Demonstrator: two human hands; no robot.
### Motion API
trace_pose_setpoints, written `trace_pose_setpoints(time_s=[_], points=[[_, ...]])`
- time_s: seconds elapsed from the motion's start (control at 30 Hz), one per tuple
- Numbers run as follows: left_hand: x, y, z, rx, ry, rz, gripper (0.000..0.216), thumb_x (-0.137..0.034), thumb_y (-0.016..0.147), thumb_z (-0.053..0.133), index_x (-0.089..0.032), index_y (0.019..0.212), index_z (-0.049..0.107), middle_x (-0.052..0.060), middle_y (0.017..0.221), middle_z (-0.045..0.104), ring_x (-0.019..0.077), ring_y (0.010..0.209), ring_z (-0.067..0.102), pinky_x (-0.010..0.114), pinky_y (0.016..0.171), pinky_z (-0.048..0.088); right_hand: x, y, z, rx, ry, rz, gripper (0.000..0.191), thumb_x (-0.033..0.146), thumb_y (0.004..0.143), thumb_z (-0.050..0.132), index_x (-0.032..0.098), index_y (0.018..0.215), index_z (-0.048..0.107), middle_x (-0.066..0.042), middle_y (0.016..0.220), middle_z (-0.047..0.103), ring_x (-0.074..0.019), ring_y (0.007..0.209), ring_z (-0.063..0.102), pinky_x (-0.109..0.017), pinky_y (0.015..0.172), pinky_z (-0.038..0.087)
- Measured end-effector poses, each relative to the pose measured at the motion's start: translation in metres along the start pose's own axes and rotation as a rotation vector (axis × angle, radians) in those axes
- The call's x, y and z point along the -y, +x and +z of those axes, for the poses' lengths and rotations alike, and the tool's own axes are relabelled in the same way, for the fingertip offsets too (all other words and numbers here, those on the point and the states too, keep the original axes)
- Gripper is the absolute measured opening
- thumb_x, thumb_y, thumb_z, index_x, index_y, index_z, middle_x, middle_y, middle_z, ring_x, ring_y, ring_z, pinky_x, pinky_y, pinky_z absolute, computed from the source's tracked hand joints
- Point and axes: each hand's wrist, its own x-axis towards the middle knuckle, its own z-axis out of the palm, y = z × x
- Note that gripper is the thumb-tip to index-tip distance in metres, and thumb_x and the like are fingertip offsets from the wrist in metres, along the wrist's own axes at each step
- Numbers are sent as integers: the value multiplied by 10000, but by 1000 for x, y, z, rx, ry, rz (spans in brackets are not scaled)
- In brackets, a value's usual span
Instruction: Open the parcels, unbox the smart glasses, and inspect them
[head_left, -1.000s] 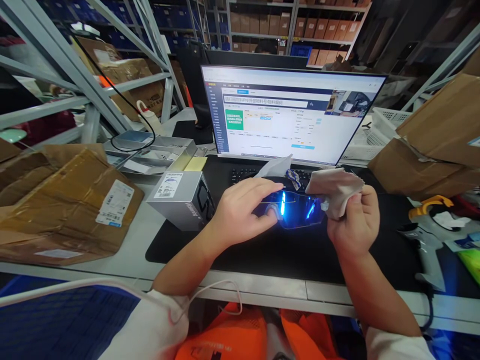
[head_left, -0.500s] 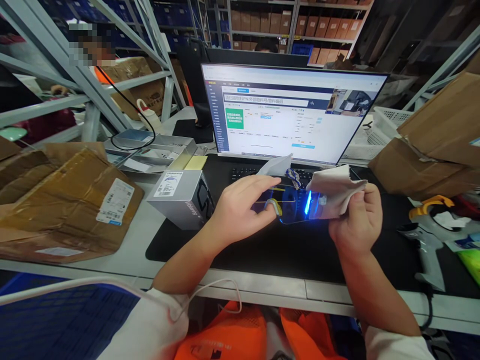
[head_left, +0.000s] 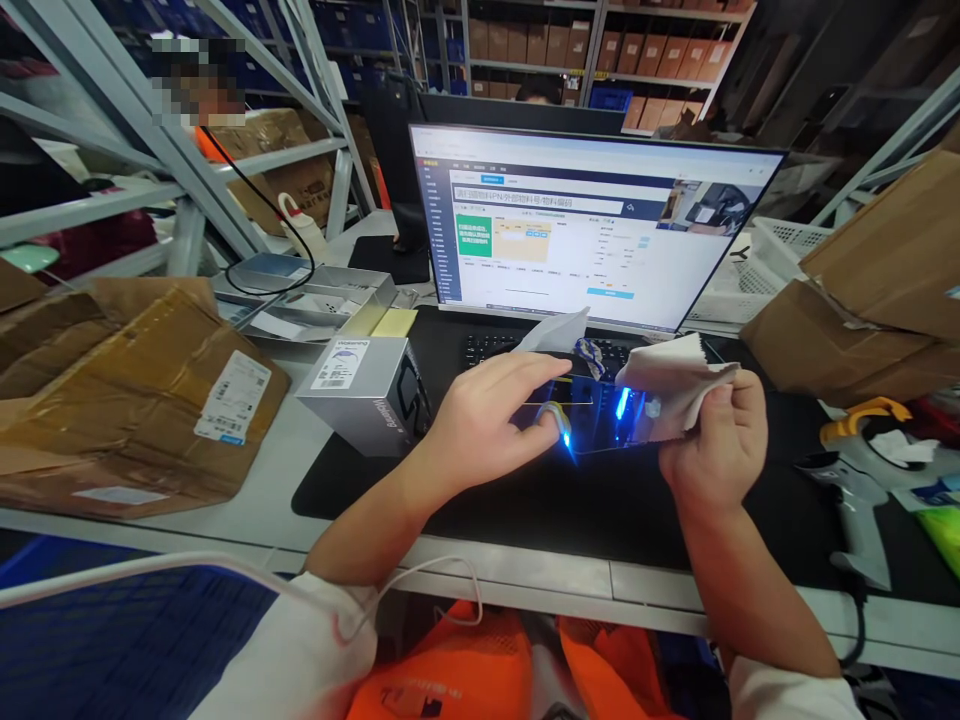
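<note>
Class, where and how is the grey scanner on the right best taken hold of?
Probably by the handle of the grey scanner, coming from the near table edge with the right hand once free of the cloth: the slim handle points toward that edge, its cable trailing from the near end, the head lying farther off.

1. A lit monitor (head_left: pixel 525 275) stood at the back of the bench (head_left: pixel 540 575), with a black keyboard (head_left: pixel 484 348) partly hidden below it.
2. On the left sat a taped cardboard box (head_left: pixel 157 400) bearing a white label (head_left: pixel 234 398).
3. A grey scanner (head_left: pixel 859 520) lay toward the right, its cord hanging over the edge.
4. Beside the monitor, on the right, was a white basket (head_left: pixel 787 238).
5. Under the bench, at left, showed a blue crate (head_left: pixel 97 640).
6. Brown boxes (head_left: pixel 517 45) lined the far shelves (head_left: pixel 525 70).
</note>
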Motion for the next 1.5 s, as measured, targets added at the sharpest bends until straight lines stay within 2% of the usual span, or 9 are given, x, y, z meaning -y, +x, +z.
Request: trace_pose_setpoints(time_s=[0.33, 0.73, 0.9, 1.07, 1.17, 1.27, 1.33, 1.4, 1.5], points=[[0, 0, 1, 5, -2, -2, 445, -74, 781, 616, -197, 1205, 676, 58, 1151, 773, 193, 1037, 744, 341, 962, 616, -3, -1, -2, -13, -38, 14, 303, 479, 910, 726, 205, 850, 612, 48, 669, 482, -89, 544, 388, -221, 507, 329], [2, 0, 1, -7, -16, 4, 433, -62, 778, 615, -188, 1187, 674, 55, 1145, 775, 184, 1044, 742, 324, 972, 606, -2, -1, 0, -12, -14, 18, 242, 422, 926, 716, 202, 873, 629, 47, 703, 520, -93, 558, 413, -228, 528, 336], [1, -1, 2, 2, 12, -8, 449, -80, 776, 622, -202, 1204, 682, 56, 1148, 772, 196, 1037, 742, 343, 964, 610, -4, -2, 0, 17, -4, 22, 233, 418, 949, 693, 210, 871, 623, 54, 656, 473, -92, 523, 367, -234, 502, 308], [1, 0, -10, 15, -22, -76, 402, -102, 779, 648, -207, 1163, 707, 49, 1103, 782, 194, 989, 751, 330, 937, 617, 0, 2, -4, -19, 2, 4, 222, 415, 937, 703, 214, 877, 634, 45, 706, 491, -101, 563, 389, -236, 536, 340], [21, 0, -21, -98, -93, -212, 354, -181, 847, 694, -215, 1199, 687, 52, 1084, 776, 193, 975, 755, 329, 923, 621, 4, 13, -11, -77, 26, -27, 203, 393, 928, 710, 215, 861, 639, 36, 743, 495, -109, 619, 438, -235, 584, 384], [52, 1, -20, -425, -189, -221, 350, -344, 950, 659, -261, 1285, 601, 60, 1200, 738, 213, 1123, 727, 374, 999, 596, 4, 28, -20, -146, 37, -56, 167, 342, 940, 690, 216, 843, 637, 29, 775, 508, -113, 689, 510, -238, 657, 442], [67, 3, -10, -555, -188, -211, 339, -438, 1011, 565, -286, 1312, 527, 71, 1292, 704, 220, 1235, 679, 394, 1049, 567, -1, 33, -22, -190, 29, -41, 150, 310, 950, 668, 216, 838, 636, 31, 772, 512, -116, 706, 538, -244, 695, 474], [72, 2, 7, -549, -148, -247, 334, -498, 1058, 431, -298, 1324, 447, 96, 1387, 656, 218, 1326, 621, 400, 1070, 550, -10, 32, -18, -219, 63, 1, 137, 302, 945, 668, 216, 844, 634, 35, 760, 527, -117, 693, 547, -247, 698, 496], [58, -4, 38, -482, -181, -281, 362, -557, 1070, 292, -301, 1318, 359, 141, 1489, 575, 227, 1409, 547, 452, 1097, 532, -20, 17, -3, -198, 173, 141, 171, 343, 920, 703, 216, 844, 616, 40, 770, 581, -114, 685, 569, -247, 687, 524]])
